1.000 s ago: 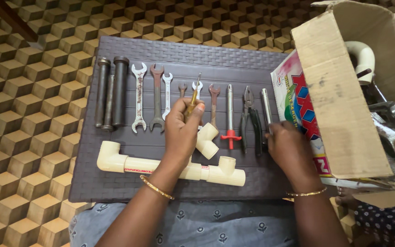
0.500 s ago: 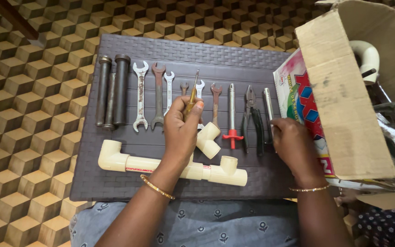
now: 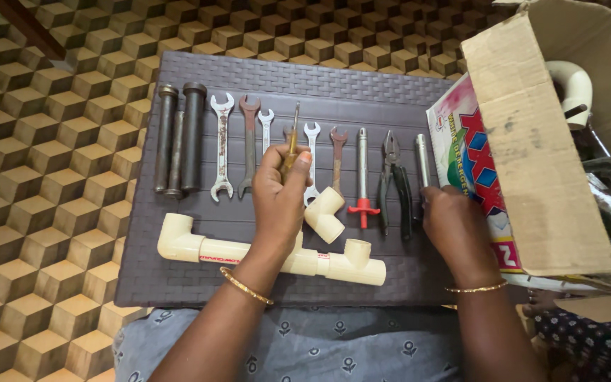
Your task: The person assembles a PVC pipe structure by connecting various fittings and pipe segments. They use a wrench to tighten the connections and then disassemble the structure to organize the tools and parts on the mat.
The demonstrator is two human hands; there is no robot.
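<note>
My left hand (image 3: 279,194) holds a small screwdriver (image 3: 292,145) with a yellow-brown handle, its tip pointing away over the row of tools. My right hand (image 3: 452,225) rests on the dark woven mat (image 3: 362,88) by the lower end of a silver metal rod (image 3: 423,159); whether it grips the rod is unclear. On the mat lie open-ended spanners (image 3: 222,145), a red-handled tool (image 3: 363,177), black pliers (image 3: 394,180) and dark steel pipes (image 3: 182,138). A cream plastic pipe assembly (image 3: 199,247) with elbow and tee fittings lies near me, partly under my left wrist.
An open cardboard box (image 3: 532,134) stands at the right, holding a white pipe bend (image 3: 574,81) and metal parts. A colourful printed packet (image 3: 472,166) lies under its flap. The floor (image 3: 44,212) has a cube-pattern tile.
My left hand has shifted slightly with the screwdriver, which now points more upright. My right hand stays by the silver rod.
</note>
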